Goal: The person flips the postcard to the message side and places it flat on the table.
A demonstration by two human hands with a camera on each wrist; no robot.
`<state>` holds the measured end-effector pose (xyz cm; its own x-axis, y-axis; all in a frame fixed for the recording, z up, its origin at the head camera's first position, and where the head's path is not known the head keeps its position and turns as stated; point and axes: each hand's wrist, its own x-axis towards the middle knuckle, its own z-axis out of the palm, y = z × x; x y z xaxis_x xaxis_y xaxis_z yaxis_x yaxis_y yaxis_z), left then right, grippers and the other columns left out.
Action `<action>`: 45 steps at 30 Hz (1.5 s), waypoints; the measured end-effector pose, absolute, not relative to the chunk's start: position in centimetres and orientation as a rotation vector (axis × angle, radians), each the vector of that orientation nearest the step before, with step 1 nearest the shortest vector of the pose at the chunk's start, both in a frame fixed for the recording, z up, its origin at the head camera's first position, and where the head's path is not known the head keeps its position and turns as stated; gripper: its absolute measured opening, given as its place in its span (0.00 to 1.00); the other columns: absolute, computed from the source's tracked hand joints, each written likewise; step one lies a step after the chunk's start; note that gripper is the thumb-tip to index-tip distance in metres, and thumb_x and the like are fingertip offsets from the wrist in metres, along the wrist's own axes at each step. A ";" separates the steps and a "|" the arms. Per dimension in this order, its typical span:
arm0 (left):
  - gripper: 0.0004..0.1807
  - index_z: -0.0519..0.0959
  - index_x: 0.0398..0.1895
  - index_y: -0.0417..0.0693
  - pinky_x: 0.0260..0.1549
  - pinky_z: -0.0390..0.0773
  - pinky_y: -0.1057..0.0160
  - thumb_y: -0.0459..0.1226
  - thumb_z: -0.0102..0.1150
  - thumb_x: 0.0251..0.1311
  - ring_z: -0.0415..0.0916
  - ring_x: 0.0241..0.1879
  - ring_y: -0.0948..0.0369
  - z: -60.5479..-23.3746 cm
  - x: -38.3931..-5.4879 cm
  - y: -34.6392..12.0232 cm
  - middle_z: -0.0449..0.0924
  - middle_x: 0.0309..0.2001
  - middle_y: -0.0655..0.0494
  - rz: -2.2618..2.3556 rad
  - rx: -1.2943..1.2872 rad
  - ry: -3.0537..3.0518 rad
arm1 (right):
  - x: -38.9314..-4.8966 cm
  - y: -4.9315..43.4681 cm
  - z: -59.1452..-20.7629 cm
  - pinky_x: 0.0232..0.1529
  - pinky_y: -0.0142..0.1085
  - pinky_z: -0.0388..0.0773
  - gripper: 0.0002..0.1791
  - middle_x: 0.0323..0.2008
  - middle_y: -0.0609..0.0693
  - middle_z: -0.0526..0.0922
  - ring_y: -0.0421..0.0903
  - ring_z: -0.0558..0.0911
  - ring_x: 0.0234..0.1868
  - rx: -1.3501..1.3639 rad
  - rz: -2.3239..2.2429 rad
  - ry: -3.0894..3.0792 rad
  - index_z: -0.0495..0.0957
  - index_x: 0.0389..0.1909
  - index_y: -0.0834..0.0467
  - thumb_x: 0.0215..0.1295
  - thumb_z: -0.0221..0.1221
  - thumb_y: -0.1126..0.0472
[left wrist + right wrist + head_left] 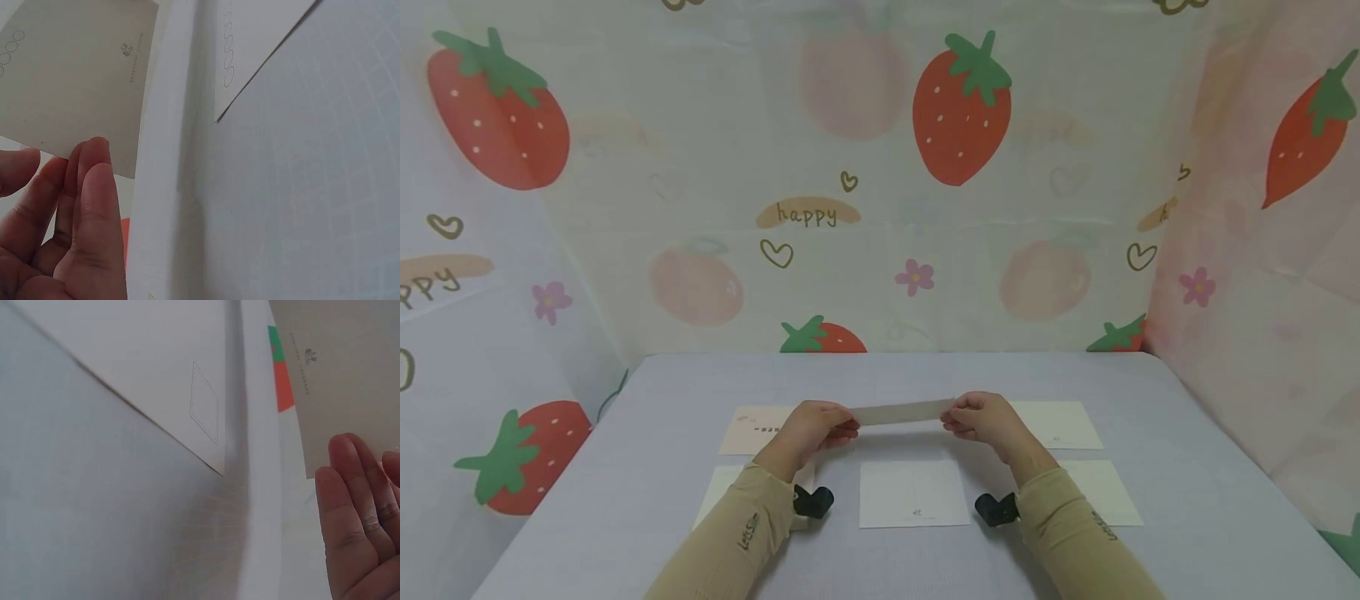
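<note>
A pale postcard (902, 412) is held up above the table, tilted so that it shows as a narrow strip in the head view. My left hand (820, 423) pinches its left end between thumb and fingers; my right hand (983, 422) pinches the right end. In the left wrist view, small printed circles and a tiny emblem are visible on the postcard (81, 81). The right wrist view shows an emblem on its face (344, 375) too. Below the hands, another postcard (913, 493) lies flat on the table, apart from the raised one.
More cards lie in rows: one with dark lettering (756, 425) at back left, a blank-looking card (1060, 423) at back right, and front cards left (715, 492) and right (1105, 492), partly behind the sleeves. A white cloth covers the table (1195, 467). Strawberry-printed curtains (880, 275) surround it.
</note>
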<state>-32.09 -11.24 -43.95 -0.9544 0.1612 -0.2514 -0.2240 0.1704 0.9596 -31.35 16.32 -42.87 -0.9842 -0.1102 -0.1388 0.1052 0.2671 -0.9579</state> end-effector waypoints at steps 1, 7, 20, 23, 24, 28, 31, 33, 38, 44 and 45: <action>0.13 0.78 0.37 0.36 0.32 0.77 0.64 0.37 0.52 0.55 0.77 0.32 0.58 -43.9 -32.1 -11.2 0.79 0.34 0.45 1.849 -0.061 2.157 | -31.3 16.3 -42.9 0.38 0.38 0.76 0.05 0.34 0.56 0.80 0.47 0.79 0.34 -0.006 -1.801 2.354 0.75 0.32 0.65 0.58 0.52 0.67; 0.12 0.79 0.35 0.38 0.32 0.77 0.64 0.38 0.55 0.53 0.77 0.31 0.58 -43.9 -32.0 -11.3 0.78 0.36 0.42 1.846 -0.059 2.155 | -31.4 16.2 -43.0 0.37 0.37 0.76 0.06 0.33 0.56 0.80 0.47 0.79 0.34 0.005 -1.817 2.336 0.76 0.33 0.65 0.58 0.52 0.67; 0.11 0.80 0.35 0.42 0.34 0.76 0.63 0.38 0.59 0.50 0.76 0.32 0.60 -44.4 -32.1 -11.2 0.78 0.37 0.51 1.770 -0.027 2.232 | -31.0 16.0 -42.8 0.37 0.38 0.76 0.11 0.33 0.56 0.79 0.49 0.80 0.33 0.034 -1.838 2.306 0.75 0.36 0.67 0.61 0.49 0.64; 0.10 0.79 0.36 0.42 0.35 0.76 0.63 0.36 0.59 0.50 0.76 0.33 0.60 -44.4 -32.2 -11.1 0.77 0.39 0.51 1.764 -0.028 2.236 | -30.9 16.1 -42.8 0.37 0.38 0.76 0.10 0.33 0.55 0.79 0.47 0.79 0.32 0.028 -1.826 2.325 0.76 0.35 0.66 0.60 0.51 0.63; 0.10 0.79 0.36 0.42 0.35 0.76 0.63 0.36 0.58 0.50 0.76 0.33 0.60 -44.5 -32.2 -11.0 0.77 0.39 0.51 1.766 -0.026 2.234 | -30.8 16.1 -42.9 0.37 0.38 0.76 0.10 0.33 0.55 0.79 0.46 0.79 0.32 0.030 -1.823 2.330 0.76 0.35 0.66 0.60 0.51 0.63; 0.10 0.79 0.36 0.42 0.34 0.76 0.63 0.35 0.58 0.50 0.75 0.33 0.60 -44.6 -32.3 -10.9 0.77 0.40 0.50 1.762 -0.026 2.241 | -30.9 16.2 -43.0 0.36 0.38 0.77 0.09 0.34 0.55 0.79 0.46 0.79 0.33 0.044 -1.811 2.338 0.76 0.35 0.65 0.59 0.52 0.63; 0.10 0.79 0.37 0.42 0.34 0.76 0.64 0.35 0.58 0.50 0.75 0.34 0.60 -44.6 -32.3 -10.9 0.76 0.40 0.50 1.762 -0.021 2.246 | -31.0 16.1 -43.0 0.35 0.38 0.77 0.08 0.34 0.54 0.79 0.46 0.79 0.33 0.055 -1.801 2.344 0.76 0.35 0.64 0.58 0.53 0.65; 0.10 0.79 0.37 0.42 0.35 0.76 0.64 0.34 0.57 0.50 0.75 0.34 0.60 -44.5 -32.3 -10.9 0.76 0.41 0.50 1.766 -0.010 2.249 | -31.0 16.0 -43.1 0.35 0.37 0.77 0.08 0.34 0.54 0.79 0.46 0.79 0.32 0.068 -1.790 2.356 0.76 0.35 0.63 0.56 0.53 0.66; 0.09 0.78 0.37 0.43 0.36 0.76 0.63 0.31 0.56 0.50 0.75 0.35 0.60 -44.5 -32.3 -10.8 0.75 0.42 0.51 1.773 -0.008 2.261 | -31.0 15.8 -43.2 0.34 0.36 0.77 0.09 0.34 0.53 0.80 0.45 0.79 0.31 0.097 -1.739 2.425 0.76 0.38 0.61 0.55 0.55 0.67; 0.09 0.77 0.37 0.44 0.34 0.76 0.64 0.31 0.57 0.50 0.75 0.34 0.60 -44.6 -32.4 -10.8 0.75 0.41 0.51 1.787 -0.047 2.261 | -31.1 15.6 -43.5 0.32 0.37 0.77 0.11 0.33 0.52 0.80 0.45 0.79 0.30 0.134 -1.701 2.433 0.75 0.39 0.57 0.54 0.56 0.68; 0.09 0.77 0.37 0.45 0.34 0.76 0.64 0.31 0.57 0.50 0.75 0.34 0.59 -44.6 -32.4 -10.8 0.75 0.40 0.51 1.785 -0.058 2.262 | -31.1 15.5 -43.5 0.31 0.37 0.77 0.11 0.32 0.51 0.80 0.45 0.79 0.30 0.138 -1.701 2.429 0.75 0.40 0.57 0.54 0.56 0.68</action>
